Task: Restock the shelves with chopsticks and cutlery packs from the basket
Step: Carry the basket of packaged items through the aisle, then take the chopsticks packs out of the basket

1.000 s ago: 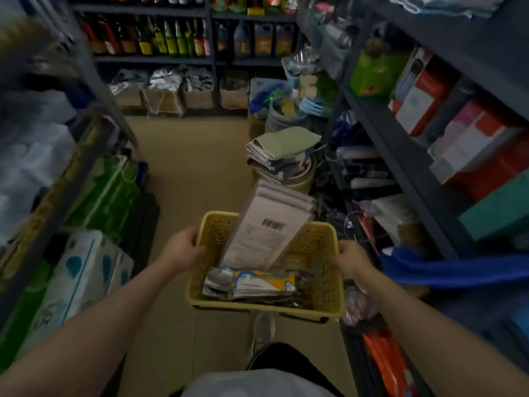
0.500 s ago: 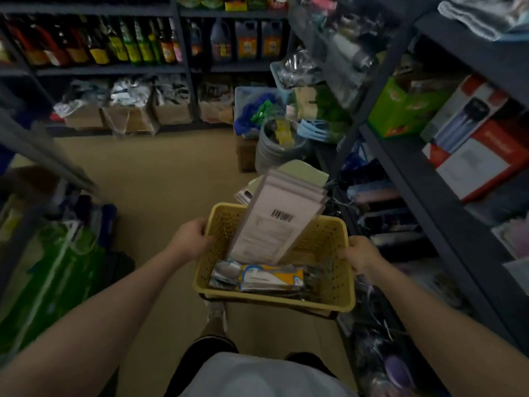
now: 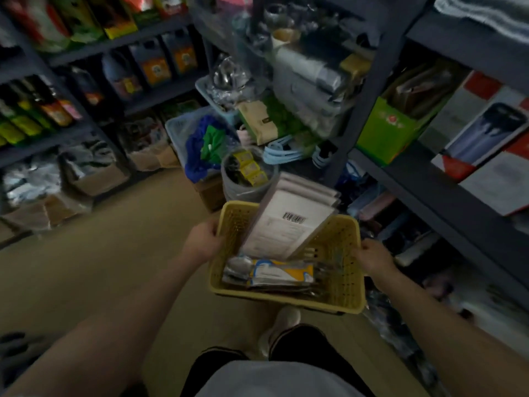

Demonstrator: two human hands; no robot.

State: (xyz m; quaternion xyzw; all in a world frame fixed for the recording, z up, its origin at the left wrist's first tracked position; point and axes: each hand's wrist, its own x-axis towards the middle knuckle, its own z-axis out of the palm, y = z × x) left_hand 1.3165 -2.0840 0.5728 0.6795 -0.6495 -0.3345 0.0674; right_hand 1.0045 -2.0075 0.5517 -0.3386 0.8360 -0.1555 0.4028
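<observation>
Although the person stands already between the shelves, the restocking itself seems not yet begun: the yellow basket [image 3: 340, 293] looks full, and no pack is in a hand or on its way to a shelf. So nearly all of the work is left, as far as one can judge.

The left hand [image 3: 201, 242] grips the left rim of the basket with curled fingers, and the right hand [image 3: 372, 257] grips the right rim in the same way. The two hands are well apart, one on each side, and the basket hangs in the air in front of the body, above the floor [image 3: 100, 253].

Inside the basket, a stack of flat white packs [image 3: 289, 224] leans upright against the far wall and sticks out over the rim; the front one bears a barcode. These may be the chopsticks, but the print is too blurred to be sure. Below them, on the bottom, lies a clear pack with a yellow and blue label [image 3: 282, 273]; metal spoons seem to show at its left end, so it is probably cutlery.

On the right shelf [image 3: 429, 190] stands an open green box [image 3: 392, 130] with long dark packs inside. It is perhaps the place for such goods, though this is only a guess. A grey bucket [image 3: 246, 181] with small yellow packets stands on the floor beyond the basket.
</observation>
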